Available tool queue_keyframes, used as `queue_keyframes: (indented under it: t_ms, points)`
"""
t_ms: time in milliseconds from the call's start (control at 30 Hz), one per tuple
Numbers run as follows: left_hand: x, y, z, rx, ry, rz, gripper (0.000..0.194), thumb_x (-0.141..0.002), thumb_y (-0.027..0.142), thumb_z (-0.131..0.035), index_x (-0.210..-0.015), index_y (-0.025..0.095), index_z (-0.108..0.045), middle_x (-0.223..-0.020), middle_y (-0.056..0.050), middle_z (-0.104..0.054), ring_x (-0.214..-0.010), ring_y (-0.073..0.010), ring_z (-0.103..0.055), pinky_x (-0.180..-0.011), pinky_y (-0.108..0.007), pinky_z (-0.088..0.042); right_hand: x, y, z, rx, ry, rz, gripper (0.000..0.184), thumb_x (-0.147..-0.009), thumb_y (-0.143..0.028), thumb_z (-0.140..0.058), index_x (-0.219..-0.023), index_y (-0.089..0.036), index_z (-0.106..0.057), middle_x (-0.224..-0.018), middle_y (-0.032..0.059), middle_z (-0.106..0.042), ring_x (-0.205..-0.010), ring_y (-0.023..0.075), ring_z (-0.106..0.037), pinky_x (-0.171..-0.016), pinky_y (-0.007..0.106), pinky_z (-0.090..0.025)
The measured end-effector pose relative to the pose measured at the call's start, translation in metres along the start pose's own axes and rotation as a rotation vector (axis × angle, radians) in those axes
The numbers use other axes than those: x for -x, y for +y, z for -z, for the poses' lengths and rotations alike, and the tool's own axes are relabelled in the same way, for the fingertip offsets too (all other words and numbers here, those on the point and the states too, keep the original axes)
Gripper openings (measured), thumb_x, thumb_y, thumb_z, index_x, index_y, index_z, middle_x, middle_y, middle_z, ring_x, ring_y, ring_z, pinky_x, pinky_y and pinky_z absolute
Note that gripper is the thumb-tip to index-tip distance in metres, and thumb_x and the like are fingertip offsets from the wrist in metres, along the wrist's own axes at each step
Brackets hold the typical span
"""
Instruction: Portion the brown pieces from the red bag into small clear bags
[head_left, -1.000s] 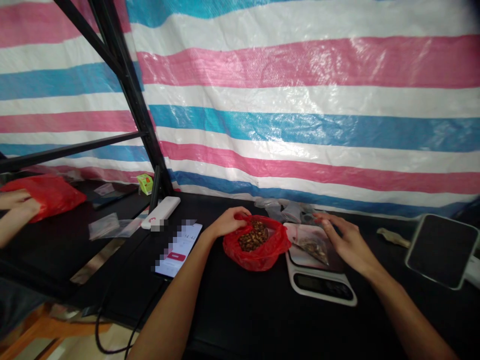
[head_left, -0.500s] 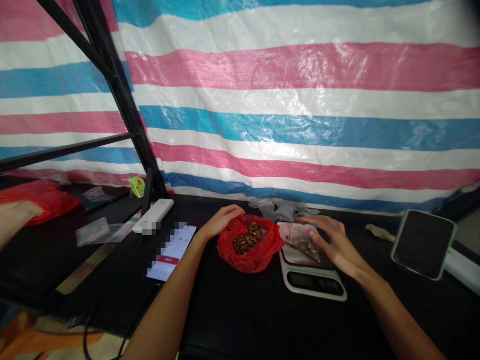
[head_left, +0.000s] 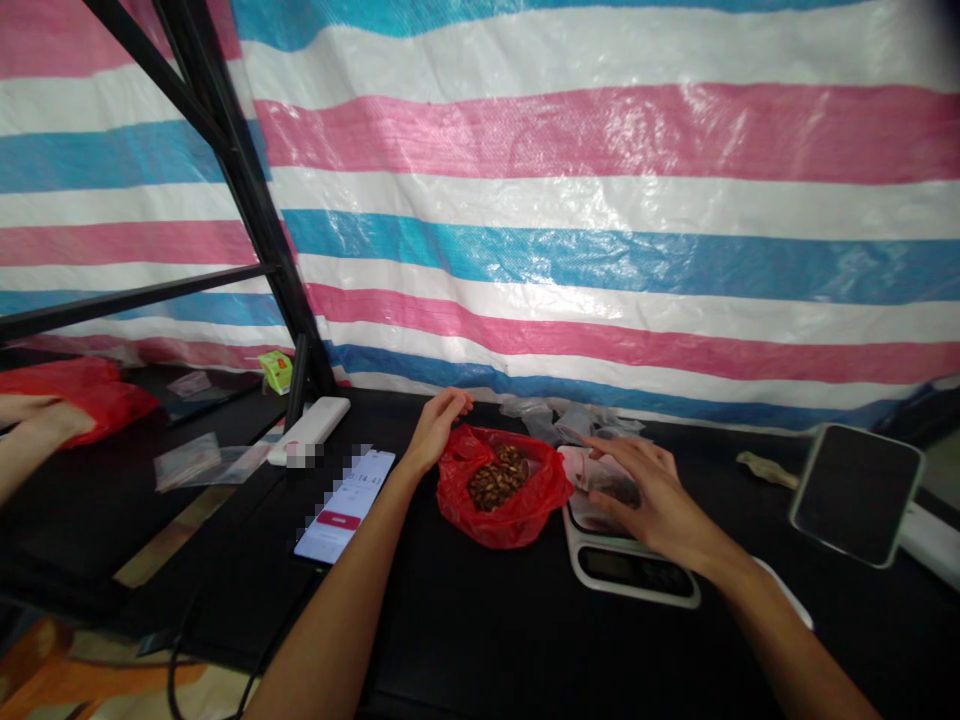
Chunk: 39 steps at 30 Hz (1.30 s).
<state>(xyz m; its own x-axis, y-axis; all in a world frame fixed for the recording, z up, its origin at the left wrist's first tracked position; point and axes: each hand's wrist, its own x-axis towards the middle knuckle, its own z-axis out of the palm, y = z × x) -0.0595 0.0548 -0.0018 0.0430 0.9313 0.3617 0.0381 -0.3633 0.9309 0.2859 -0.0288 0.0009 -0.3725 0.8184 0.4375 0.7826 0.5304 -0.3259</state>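
My left hand (head_left: 438,428) is at the back left rim of an open red plastic bag (head_left: 495,528), fingers curled together with nothing visible in them. Brown, seed-like or nut-like pieces (head_left: 496,480) fill the bag. Over the white digital scale (head_left: 637,582), my right hand (head_left: 645,490) hovers with fingers apart. Under it on the scale lies a small clear bag (head_left: 592,468) with dark contents, partly hidden by the hand; whether the fingers touch it I cannot tell.
Several clear bags (head_left: 577,422) lie behind the scale. A lit phone (head_left: 349,510) and a white power bank (head_left: 311,430) are at left, a dark-screened device (head_left: 859,495) at right. Another person's hand (head_left: 37,430) touches a red bag (head_left: 112,400) at far left. A black frame post (head_left: 255,210) rises there.
My left hand has lifted slightly up and away from the red bag's rim. My right hand has shifted left over the small clear bag, covering more of it.
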Motion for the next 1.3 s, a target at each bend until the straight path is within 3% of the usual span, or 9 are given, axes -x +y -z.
queue_keyframes:
  t_ms: [133, 267, 367, 500, 633, 867, 1000, 1167, 1300]
  points:
    - [0.003, 0.012, -0.009, -0.018, -0.050, -0.062, 0.021, -0.086, 0.038, -0.070, -0.094, 0.018, -0.071, -0.095, -0.005, -0.071, -0.093, -0.0203, -0.065, -0.089, -0.033, -0.046, -0.005, -0.005, -0.003, -0.075, 0.221, -0.052, 0.047, -0.092, -0.046, -0.070, -0.137, -0.035, -0.059, -0.125, 0.0059, -0.071, -0.118, 0.0322, -0.062, -0.107, 0.054, -0.038]
    - [0.010, 0.031, -0.023, -0.048, -0.278, -0.042, 0.030, -0.083, 0.037, -0.078, -0.106, 0.019, -0.072, -0.111, -0.009, -0.073, -0.104, -0.0229, -0.066, -0.093, -0.035, -0.048, -0.031, -0.033, -0.008, -0.229, 0.442, -0.086, 0.040, -0.093, -0.044, -0.069, -0.129, -0.030, -0.059, -0.123, 0.0077, -0.069, -0.113, 0.0298, -0.063, -0.105, 0.051, -0.042]
    - [0.016, 0.040, -0.033, 0.068, -0.465, -0.055, 0.050, -0.076, 0.033, -0.087, -0.121, 0.021, -0.069, -0.131, -0.011, -0.067, -0.121, -0.0256, -0.062, -0.106, -0.038, -0.045, -0.058, -0.063, -0.019, -0.301, 0.395, -0.018, 0.024, -0.094, -0.041, -0.067, -0.113, -0.028, -0.061, -0.109, 0.0054, -0.070, -0.106, 0.0277, -0.065, -0.102, 0.049, -0.044]
    - [0.018, 0.036, -0.037, 0.255, -0.564, 0.035, 0.060, -0.079, 0.035, -0.085, -0.133, 0.019, -0.064, -0.123, -0.011, -0.070, -0.111, -0.0239, -0.066, -0.100, -0.037, -0.049, -0.079, -0.086, -0.038, -0.361, 0.229, 0.027, 0.026, -0.096, -0.040, -0.062, -0.119, -0.027, -0.059, -0.115, 0.0068, -0.071, -0.111, 0.0280, -0.064, -0.105, 0.050, -0.043]
    - [0.013, 0.028, -0.029, 0.194, -0.471, 0.111, 0.055, -0.079, 0.037, -0.083, -0.127, 0.017, -0.067, -0.101, -0.006, -0.072, -0.089, -0.0185, -0.067, -0.087, -0.032, -0.051, -0.071, -0.078, -0.046, -0.408, 0.223, -0.024, 0.043, -0.097, -0.039, -0.058, -0.137, -0.026, -0.050, -0.132, 0.0102, -0.065, -0.121, 0.0271, -0.061, -0.104, 0.047, -0.046]
    - [0.009, 0.021, -0.024, 0.007, -0.225, 0.064, 0.032, -0.083, 0.026, -0.073, -0.113, 0.016, -0.071, -0.099, -0.004, -0.072, -0.088, -0.0164, -0.064, -0.086, -0.028, -0.049, -0.053, -0.063, -0.030, 0.080, -0.209, 0.029, 0.032, -0.080, -0.016, -0.062, -0.108, -0.027, -0.073, -0.112, 0.0059, -0.076, -0.121, 0.0310, -0.058, -0.111, 0.055, -0.028]
    - [0.008, 0.006, -0.034, 0.063, -0.080, 0.087, 0.026, -0.081, 0.027, -0.073, -0.106, 0.016, -0.070, -0.093, -0.002, -0.073, -0.085, -0.0158, -0.065, -0.085, -0.028, -0.049, -0.053, -0.068, -0.035, 0.097, -0.189, 0.049, 0.026, -0.081, -0.019, -0.064, -0.103, -0.029, -0.074, -0.105, 0.0054, -0.076, -0.115, 0.0312, -0.059, -0.107, 0.055, -0.030]
    - [0.008, -0.007, -0.050, 0.342, 0.060, 0.228, 0.029, -0.080, 0.039, -0.071, -0.096, 0.017, -0.065, -0.062, 0.003, -0.062, -0.054, -0.0123, -0.055, -0.057, -0.025, -0.044, -0.054, -0.083, -0.049, 0.009, -0.145, 0.048, 0.036, -0.080, -0.016, -0.066, -0.111, -0.032, -0.072, -0.105, 0.0037, -0.077, -0.111, 0.0300, -0.060, -0.105, 0.057, -0.029]
    - [0.008, -0.006, -0.055, 0.495, 0.144, 0.260, 0.031, -0.076, 0.042, -0.071, -0.091, 0.018, -0.060, -0.061, 0.004, -0.058, -0.052, -0.0113, -0.054, -0.051, -0.023, -0.039, -0.053, -0.100, -0.057, -0.070, -0.132, 0.002, 0.039, -0.079, -0.014, -0.067, -0.111, -0.033, -0.072, -0.107, 0.0024, -0.077, -0.111, 0.0287, -0.060, -0.101, 0.055, -0.033]
